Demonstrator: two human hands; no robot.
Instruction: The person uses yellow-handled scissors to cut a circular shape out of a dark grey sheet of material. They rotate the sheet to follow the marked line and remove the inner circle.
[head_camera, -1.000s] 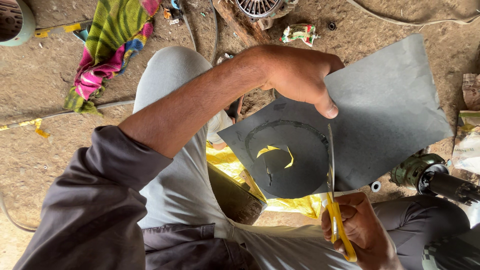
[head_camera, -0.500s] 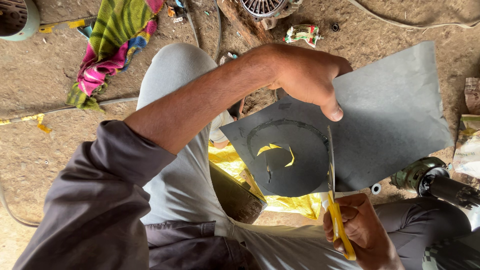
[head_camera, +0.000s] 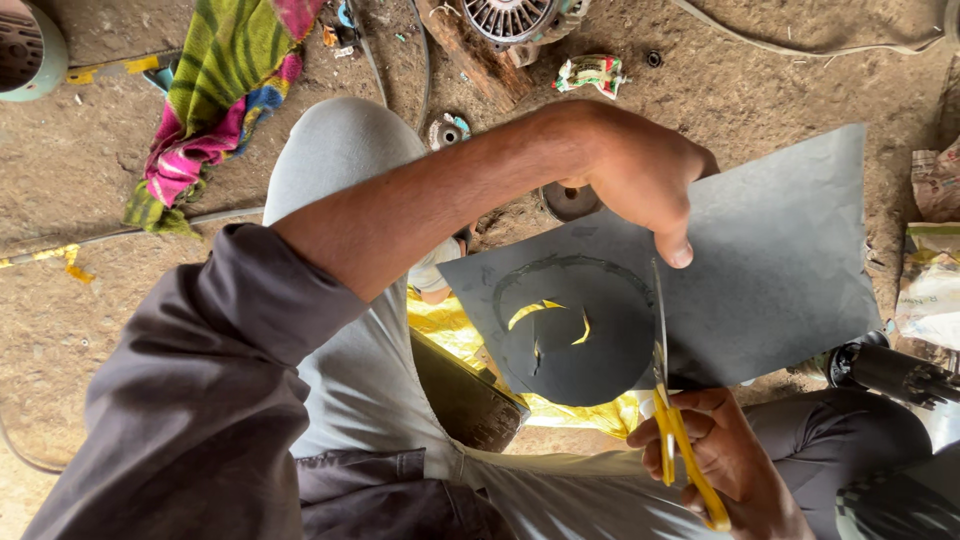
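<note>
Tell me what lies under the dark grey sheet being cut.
Under the dark sheet, yellow plastic shows through the curved slits and past its lower edge, above a dark flat object. The left hand holds the sheet up; whatever lies under its right part is hidden.

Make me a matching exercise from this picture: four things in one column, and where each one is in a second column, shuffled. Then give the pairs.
Things:
1. scissors
2. dark sheet
3. striped cloth
4. metal fan wheel

Places:
A. on the ground, top left
B. in the right hand, bottom
C. at the top edge, middle
D. pinched in the left hand, centre right

Pairs: 1-B, 2-D, 3-A, 4-C
</note>
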